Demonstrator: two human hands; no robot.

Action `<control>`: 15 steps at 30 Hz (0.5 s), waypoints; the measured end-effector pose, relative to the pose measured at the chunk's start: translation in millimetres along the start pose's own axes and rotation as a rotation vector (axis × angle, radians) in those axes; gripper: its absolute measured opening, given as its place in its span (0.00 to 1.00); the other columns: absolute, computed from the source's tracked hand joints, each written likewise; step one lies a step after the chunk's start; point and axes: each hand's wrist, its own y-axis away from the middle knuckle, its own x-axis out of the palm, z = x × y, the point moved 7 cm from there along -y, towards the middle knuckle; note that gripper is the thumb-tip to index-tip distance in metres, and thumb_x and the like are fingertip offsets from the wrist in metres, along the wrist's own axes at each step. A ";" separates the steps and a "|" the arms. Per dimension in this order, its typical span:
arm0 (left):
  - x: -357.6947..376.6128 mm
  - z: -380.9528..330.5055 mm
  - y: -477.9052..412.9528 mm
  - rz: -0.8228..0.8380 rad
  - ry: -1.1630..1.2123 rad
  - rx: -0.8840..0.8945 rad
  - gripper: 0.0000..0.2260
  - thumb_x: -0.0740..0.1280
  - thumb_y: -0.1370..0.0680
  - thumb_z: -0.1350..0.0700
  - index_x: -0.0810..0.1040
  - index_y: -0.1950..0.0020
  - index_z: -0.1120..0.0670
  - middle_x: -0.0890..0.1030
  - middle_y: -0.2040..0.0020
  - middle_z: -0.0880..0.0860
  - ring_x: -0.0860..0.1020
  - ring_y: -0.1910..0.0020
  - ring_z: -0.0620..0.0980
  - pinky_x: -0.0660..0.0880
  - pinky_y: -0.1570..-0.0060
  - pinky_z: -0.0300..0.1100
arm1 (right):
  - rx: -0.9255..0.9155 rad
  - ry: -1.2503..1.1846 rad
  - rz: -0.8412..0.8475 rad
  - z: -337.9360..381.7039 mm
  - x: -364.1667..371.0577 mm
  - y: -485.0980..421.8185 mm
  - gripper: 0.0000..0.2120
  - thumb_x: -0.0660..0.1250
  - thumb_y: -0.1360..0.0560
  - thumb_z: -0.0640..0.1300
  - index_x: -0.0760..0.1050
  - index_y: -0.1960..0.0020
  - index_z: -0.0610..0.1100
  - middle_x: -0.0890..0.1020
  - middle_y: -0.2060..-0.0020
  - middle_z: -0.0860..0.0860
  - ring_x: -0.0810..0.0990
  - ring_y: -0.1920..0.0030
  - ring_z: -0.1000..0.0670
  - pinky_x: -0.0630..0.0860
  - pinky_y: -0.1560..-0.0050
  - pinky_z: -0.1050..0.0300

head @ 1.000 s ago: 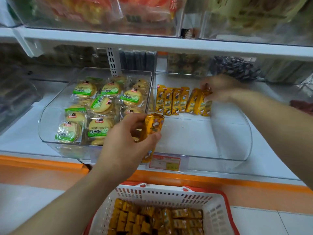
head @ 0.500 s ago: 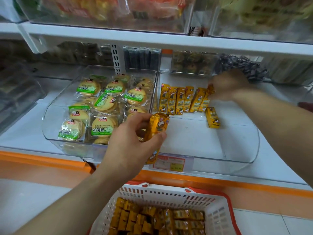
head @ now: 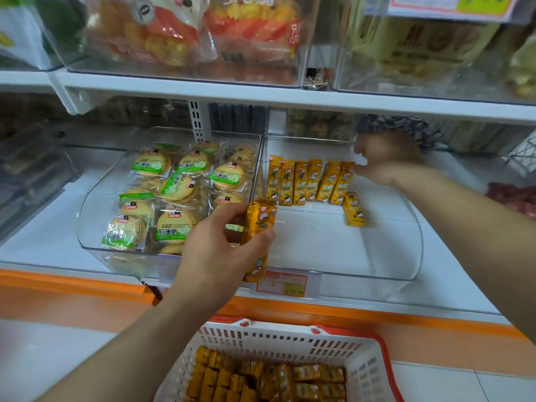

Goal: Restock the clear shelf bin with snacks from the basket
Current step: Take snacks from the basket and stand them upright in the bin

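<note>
A clear shelf bin (head: 406, 256) on the right holds a row of several yellow snack packs (head: 307, 181) leaning at its back. One loose yellow pack (head: 353, 210) lies on the bin floor just right of the row. My right hand (head: 388, 161) is deep in the bin, its fingertips touching the rightmost pack of the row. My left hand (head: 220, 250) hovers at the bin's front left corner, gripping a stack of yellow snack packs (head: 259, 227). Below, a white basket with a red rim (head: 374, 361) is full of the same yellow packs.
A second clear bin (head: 92, 221) on the left holds round biscuit packs with green labels. A price tag (head: 282, 282) hangs on the shelf's front edge. The shelf above (head: 261, 97) carries bins of bagged snacks. An orange strip runs below the shelf edge.
My right hand let one pack drop to the bin floor, then returned to the right end of the row. My left hand has stayed put with its packs.
</note>
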 end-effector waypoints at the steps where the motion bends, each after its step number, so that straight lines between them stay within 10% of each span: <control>1: 0.4 -1.1 0.6 0.004 0.010 -0.006 0.14 0.73 0.27 0.45 0.79 0.42 0.40 0.84 0.54 0.39 0.82 0.54 0.36 0.80 0.66 0.33 | 0.011 -0.079 -0.016 1.6 -4.1 9.5 0.16 0.73 0.26 0.52 0.77 0.42 0.46 0.83 0.49 0.45 0.81 0.48 0.40 0.78 0.47 0.49; 6: 11.1 -9.8 7.5 0.051 0.088 -0.053 0.21 0.76 0.29 0.45 0.79 0.36 0.44 0.85 0.54 0.43 0.84 0.56 0.40 0.83 0.64 0.39 | -0.119 -0.612 -0.162 36.7 -34.8 93.4 0.14 0.70 0.25 0.40 0.77 0.41 0.52 0.83 0.53 0.52 0.82 0.54 0.48 0.77 0.51 0.51; 9: 23.7 -22.7 17.8 0.079 0.150 -0.049 0.25 0.75 0.37 0.40 0.77 0.42 0.44 0.85 0.55 0.44 0.85 0.56 0.42 0.82 0.64 0.38 | -0.142 -1.136 0.071 70.6 -37.6 147.9 0.21 0.68 0.22 0.40 0.72 0.39 0.64 0.82 0.49 0.54 0.84 0.58 0.50 0.79 0.58 0.55; 15: 61.0 -53.8 39.4 0.095 0.232 0.024 0.18 0.76 0.36 0.43 0.81 0.53 0.52 0.87 0.56 0.50 0.86 0.57 0.48 0.80 0.62 0.35 | -0.021 -1.532 0.236 70.8 -37.4 190.8 0.11 0.69 0.23 0.47 0.78 0.41 0.51 0.83 0.53 0.46 0.86 0.60 0.47 0.81 0.61 0.56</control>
